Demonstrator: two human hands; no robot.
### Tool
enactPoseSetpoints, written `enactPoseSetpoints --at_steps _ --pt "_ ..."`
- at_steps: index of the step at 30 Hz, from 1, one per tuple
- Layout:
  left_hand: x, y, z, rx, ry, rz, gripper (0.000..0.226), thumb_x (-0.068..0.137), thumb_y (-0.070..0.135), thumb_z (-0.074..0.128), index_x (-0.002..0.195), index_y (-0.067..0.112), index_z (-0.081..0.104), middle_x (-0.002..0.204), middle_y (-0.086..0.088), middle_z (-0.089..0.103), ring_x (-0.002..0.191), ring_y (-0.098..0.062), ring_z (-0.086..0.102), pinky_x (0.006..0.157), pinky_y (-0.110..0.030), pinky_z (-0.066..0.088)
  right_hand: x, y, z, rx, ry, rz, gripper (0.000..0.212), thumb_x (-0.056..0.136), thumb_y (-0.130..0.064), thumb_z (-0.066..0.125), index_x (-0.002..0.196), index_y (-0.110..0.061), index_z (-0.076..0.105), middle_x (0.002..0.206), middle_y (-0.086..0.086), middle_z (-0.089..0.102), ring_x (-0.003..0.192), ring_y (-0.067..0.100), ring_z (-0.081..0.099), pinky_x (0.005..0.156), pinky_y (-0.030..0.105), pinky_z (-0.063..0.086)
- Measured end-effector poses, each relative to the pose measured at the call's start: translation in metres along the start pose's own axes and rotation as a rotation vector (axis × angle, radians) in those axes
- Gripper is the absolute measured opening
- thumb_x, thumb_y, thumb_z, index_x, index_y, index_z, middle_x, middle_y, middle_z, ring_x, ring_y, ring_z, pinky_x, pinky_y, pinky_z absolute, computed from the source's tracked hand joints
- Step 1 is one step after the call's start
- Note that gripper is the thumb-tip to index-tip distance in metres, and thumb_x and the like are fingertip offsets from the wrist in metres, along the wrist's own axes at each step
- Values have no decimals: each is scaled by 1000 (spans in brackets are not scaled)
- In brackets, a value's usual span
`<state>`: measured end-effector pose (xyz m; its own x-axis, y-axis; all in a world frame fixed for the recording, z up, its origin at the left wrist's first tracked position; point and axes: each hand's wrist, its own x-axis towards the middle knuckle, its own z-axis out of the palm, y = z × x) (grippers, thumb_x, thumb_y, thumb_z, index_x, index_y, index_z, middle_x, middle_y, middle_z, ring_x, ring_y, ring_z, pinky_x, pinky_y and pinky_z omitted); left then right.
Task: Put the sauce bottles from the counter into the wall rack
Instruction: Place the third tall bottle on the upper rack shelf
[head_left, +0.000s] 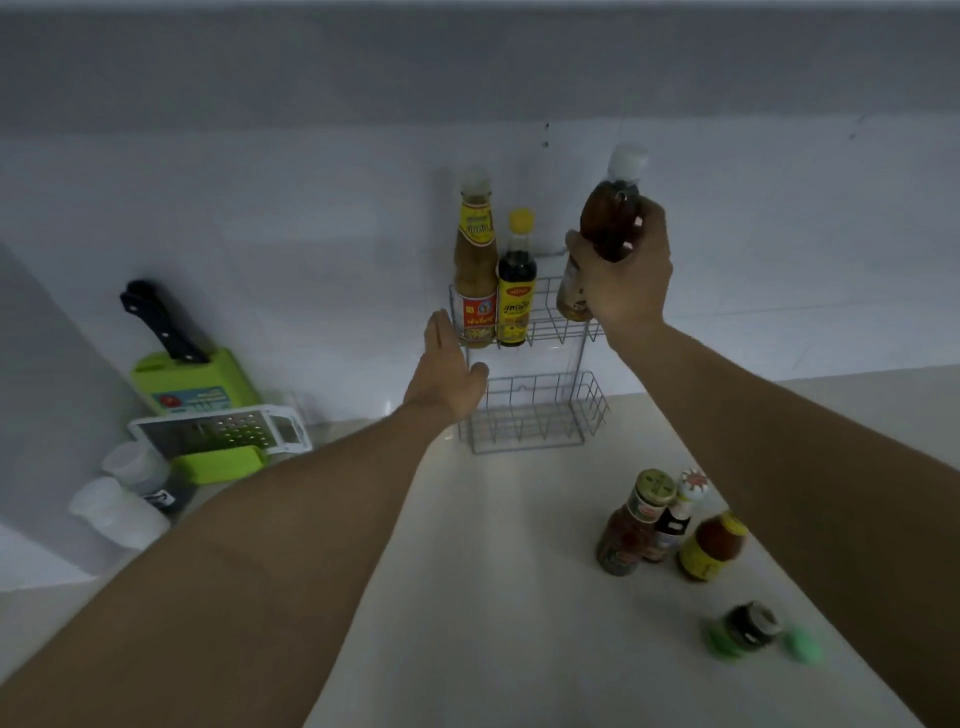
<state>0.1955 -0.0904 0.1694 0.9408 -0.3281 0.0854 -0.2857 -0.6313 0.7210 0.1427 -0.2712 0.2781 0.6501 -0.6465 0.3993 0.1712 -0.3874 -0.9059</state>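
A two-tier wire wall rack (535, 415) hangs on the white wall. Its upper tier holds a tall yellow-labelled sauce bottle (474, 270) and, beside it, a dark bottle with a yellow cap (516, 291). My right hand (623, 275) grips a brown bottle with a white cap (610, 218) over the right end of the upper tier. My left hand (447, 374) is open, fingers apart, at the rack's left edge. On the counter (493, 597) stand three sauce bottles: a dark red one (626, 535), a white-capped one (675, 519) and a yellow-labelled one (711, 545).
A small dark jar with a green base (748, 629) sits near the counter's right front. At the left are a green chopping board (192, 379) with a black-handled knife (163, 322), a grater (223, 431) and clear plastic cups (119, 499). The lower rack tier holds nothing.
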Motion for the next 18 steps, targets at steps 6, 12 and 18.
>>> enactPoseSetpoints --at_steps 6,12,18 --pt "8 5 -5 -98 -125 -27 86 94 27 54 159 26 -3 164 -2 20 145 -27 33 116 -46 35 28 1 21 -78 -144 -18 62 76 -30 80 131 -25 52 117 -2 67 97 15 66 96 39 55" --pt "8 3 -11 -47 -144 0 85 96 27 52 158 28 -5 165 1 20 146 -24 32 118 -41 32 26 33 35 -71 -238 104 57 79 -31 80 127 -21 53 112 -1 64 104 23 64 97 45 53" --pt "6 2 -8 -39 -126 8 85 97 27 53 157 32 -7 165 1 22 143 -27 37 116 -43 35 34 52 34 -105 -408 133 32 78 -22 73 106 -17 59 101 5 69 95 22 68 89 48 57"
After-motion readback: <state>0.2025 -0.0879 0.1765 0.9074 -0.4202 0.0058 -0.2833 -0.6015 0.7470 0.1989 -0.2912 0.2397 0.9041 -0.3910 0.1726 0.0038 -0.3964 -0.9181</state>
